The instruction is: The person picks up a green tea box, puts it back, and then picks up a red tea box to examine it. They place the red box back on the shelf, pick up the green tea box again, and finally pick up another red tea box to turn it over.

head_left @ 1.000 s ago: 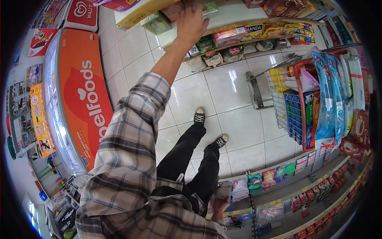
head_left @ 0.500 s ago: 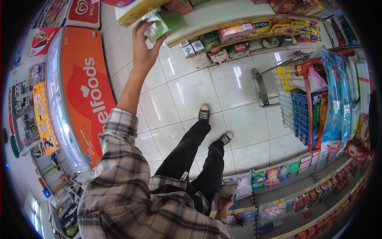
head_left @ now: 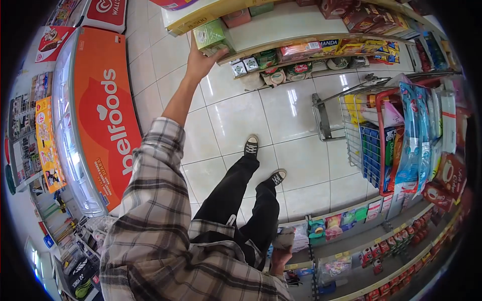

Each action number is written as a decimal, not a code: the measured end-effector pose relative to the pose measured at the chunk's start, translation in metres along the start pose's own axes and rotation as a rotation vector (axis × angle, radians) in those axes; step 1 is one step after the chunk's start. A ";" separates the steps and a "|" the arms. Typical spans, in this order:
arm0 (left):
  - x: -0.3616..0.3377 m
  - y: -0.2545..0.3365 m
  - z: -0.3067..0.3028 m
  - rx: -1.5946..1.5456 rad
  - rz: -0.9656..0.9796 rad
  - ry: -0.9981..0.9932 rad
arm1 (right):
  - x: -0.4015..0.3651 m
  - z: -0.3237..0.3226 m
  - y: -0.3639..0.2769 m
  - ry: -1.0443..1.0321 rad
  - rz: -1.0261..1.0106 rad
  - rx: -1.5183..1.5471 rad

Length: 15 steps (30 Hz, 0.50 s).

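Left hand (head_left: 203,62) pinching near end of green box (head_left: 210,36), bulk facing outward, just beside shelf (head_left: 281,30); right hand (head_left: 280,257) well apart, gripping grey item (head_left: 284,239), type unclear

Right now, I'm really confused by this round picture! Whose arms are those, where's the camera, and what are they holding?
There's no machine here, just a person with two bare hands. The camera sits on their head, looking forward and down, so you see their brown-and-white plaid shirt, black trousers and dark shoes with white laces. The left hand grips a shiny green box by the edge of a pale shelf. On that shelf sits a pinkish-red box. The right hand, low down, holds a small greyish thing; I can't tell what it is. Over on the right stands a metal wire cart with a red edge, loaded with colourful packets.
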<state>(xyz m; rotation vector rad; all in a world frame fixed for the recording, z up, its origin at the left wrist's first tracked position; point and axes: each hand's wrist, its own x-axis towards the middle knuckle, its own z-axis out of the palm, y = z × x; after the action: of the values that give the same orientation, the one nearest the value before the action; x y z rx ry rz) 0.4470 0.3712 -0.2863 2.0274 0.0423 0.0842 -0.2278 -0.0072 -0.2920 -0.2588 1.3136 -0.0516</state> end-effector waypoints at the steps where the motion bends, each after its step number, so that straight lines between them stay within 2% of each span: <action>1: -0.001 0.000 0.005 -0.007 0.027 0.027 | -0.003 -0.002 -0.001 0.002 -0.010 0.005; 4: -0.008 0.012 0.009 -0.057 -0.095 0.025 | -0.010 -0.002 -0.007 0.010 -0.042 0.040; 8: -0.001 -0.016 0.009 -0.057 -0.089 -0.054 | -0.017 -0.009 -0.016 -0.035 -0.099 0.079; 12: -0.013 -0.022 0.008 -0.051 0.094 0.073 | -0.009 -0.012 -0.032 -0.087 -0.237 0.033; 13: -0.018 -0.054 0.012 0.033 0.023 0.165 | -0.010 -0.006 -0.039 -0.068 -0.253 0.032; 15: -0.049 -0.021 0.005 -0.074 -0.258 0.192 | -0.016 0.008 -0.050 -0.021 -0.290 0.042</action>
<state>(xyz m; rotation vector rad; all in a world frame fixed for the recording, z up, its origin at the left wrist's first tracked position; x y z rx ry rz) 0.3992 0.3729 -0.3093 1.9179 0.4146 0.1152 -0.2192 -0.0517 -0.2645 -0.4116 1.2446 -0.3209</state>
